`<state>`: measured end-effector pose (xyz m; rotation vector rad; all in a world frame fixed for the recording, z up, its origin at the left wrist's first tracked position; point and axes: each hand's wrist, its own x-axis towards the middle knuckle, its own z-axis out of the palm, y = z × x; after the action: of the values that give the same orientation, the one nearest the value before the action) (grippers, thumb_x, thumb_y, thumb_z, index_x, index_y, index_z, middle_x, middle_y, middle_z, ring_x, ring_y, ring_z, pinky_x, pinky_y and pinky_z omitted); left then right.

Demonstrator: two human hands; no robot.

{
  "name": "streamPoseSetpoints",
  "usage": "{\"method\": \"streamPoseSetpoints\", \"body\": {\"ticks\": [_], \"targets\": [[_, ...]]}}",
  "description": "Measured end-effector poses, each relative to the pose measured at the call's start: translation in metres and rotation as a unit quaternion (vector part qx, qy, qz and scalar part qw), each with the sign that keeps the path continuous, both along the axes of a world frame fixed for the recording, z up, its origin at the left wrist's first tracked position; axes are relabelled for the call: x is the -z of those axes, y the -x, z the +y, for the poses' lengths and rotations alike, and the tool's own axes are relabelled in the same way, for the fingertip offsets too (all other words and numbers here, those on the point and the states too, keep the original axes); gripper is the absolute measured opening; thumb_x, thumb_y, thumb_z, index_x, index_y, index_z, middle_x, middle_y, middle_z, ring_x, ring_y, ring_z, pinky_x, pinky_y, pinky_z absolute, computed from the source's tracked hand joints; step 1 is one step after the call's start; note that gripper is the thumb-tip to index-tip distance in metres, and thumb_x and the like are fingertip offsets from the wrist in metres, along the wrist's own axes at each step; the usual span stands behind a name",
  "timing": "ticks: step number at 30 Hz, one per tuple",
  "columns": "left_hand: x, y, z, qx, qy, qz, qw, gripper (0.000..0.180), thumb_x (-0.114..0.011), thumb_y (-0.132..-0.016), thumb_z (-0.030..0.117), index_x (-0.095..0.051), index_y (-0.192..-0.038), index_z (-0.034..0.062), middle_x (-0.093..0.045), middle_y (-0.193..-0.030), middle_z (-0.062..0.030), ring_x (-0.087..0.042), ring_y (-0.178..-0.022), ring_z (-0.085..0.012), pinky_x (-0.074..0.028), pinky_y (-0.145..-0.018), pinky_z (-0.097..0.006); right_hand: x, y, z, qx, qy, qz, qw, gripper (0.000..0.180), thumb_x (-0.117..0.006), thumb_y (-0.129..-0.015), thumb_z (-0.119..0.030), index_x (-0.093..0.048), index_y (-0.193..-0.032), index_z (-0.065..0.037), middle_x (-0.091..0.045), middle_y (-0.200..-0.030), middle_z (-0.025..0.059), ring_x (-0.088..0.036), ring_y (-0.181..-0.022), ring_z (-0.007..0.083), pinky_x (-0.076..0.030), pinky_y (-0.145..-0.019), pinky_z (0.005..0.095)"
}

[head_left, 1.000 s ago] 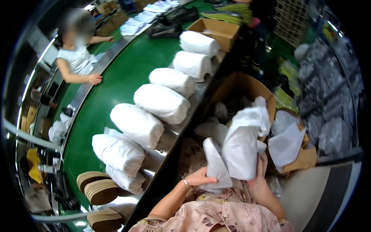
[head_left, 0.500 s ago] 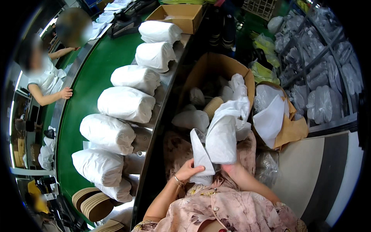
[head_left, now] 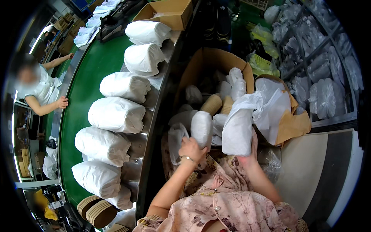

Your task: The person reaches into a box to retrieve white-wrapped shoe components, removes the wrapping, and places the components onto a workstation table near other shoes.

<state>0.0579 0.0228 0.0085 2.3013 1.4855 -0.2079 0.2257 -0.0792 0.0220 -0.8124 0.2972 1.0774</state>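
The white paper-wrapped bundle (head_left: 237,131) stands upright over my lap, just in front of the open cardboard box (head_left: 216,63), its loose wrapping paper flaring out at the top. My right hand (head_left: 249,152) cups it from below and behind, fingers curled around its lower edge. My left hand (head_left: 191,149) is closed on a smaller white wrapped piece (head_left: 201,127) just beside the bundle, fingers pressed against its lower end, with a bracelet at the wrist. Crumpled white paper (head_left: 176,137) lies touching that hand on its left. Inside the box sit more white wrapped pieces and tan ribbed soles (head_left: 211,103). To the right, a second box lined with brown paper (head_left: 293,125) holds loose white sheets. To my left, a green conveyor belt (head_left: 91,69) carries a row of large white wrapped bundles (head_left: 116,114) along its steel edge. Across the belt another person's hand (head_left: 62,102) rests on the rim.
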Motion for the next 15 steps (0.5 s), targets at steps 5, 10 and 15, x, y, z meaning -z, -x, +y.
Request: {"method": "streamPoseSetpoints", "body": {"ticks": [5, 10, 15], "targets": [[0.043, -0.018, -0.01, 0.01, -0.036, 0.042, 0.998, 0.064, -0.072, -0.062, 0.045, -0.048, -0.096, -0.0033, -0.043, -0.102, -0.015, -0.054, -0.09, -0.0285, -0.051, -0.065, -0.033, -0.004, 0.004, -0.006, 0.003, -0.001, -0.024, 1.0, 0.043, -0.04, -0.089, -0.036, -0.04, -0.125, -0.012, -0.051, -0.118, 0.006, -0.051, -0.106, 0.0201, -0.042, -0.091, 0.0363], [0.048, 0.01, -0.017, 0.04, -0.115, -0.084, 0.989, 0.033, -0.064, -0.073, 0.024, -0.051, -0.097, 0.0051, -0.049, -0.097, -0.016, -0.057, -0.076, -0.0309, -0.049, -0.057, -0.037, 0.044, -0.015, -0.035, 0.008, -0.04, -0.035, 0.999, 0.047, -0.039, -0.09, -0.037, -0.035, -0.13, -0.014, -0.049, -0.123, 0.0049, -0.047, -0.113, 0.0213, -0.038, -0.096, 0.0379], [-0.017, 0.013, -0.002, 0.014, 0.033, -0.486, 0.873, 0.023, -0.058, -0.076, 0.0, -0.057, -0.098, 0.0079, -0.053, -0.088, -0.0087, -0.056, -0.071, -0.0186, -0.045, -0.059, -0.026, 0.069, -0.036, -0.046, 0.032, -0.043, -0.068, 0.996, 0.044, -0.038, -0.09, -0.036, -0.039, -0.128, -0.013, -0.048, -0.124, 0.0047, -0.045, -0.114, 0.0224, -0.037, -0.097, 0.0389]]}}
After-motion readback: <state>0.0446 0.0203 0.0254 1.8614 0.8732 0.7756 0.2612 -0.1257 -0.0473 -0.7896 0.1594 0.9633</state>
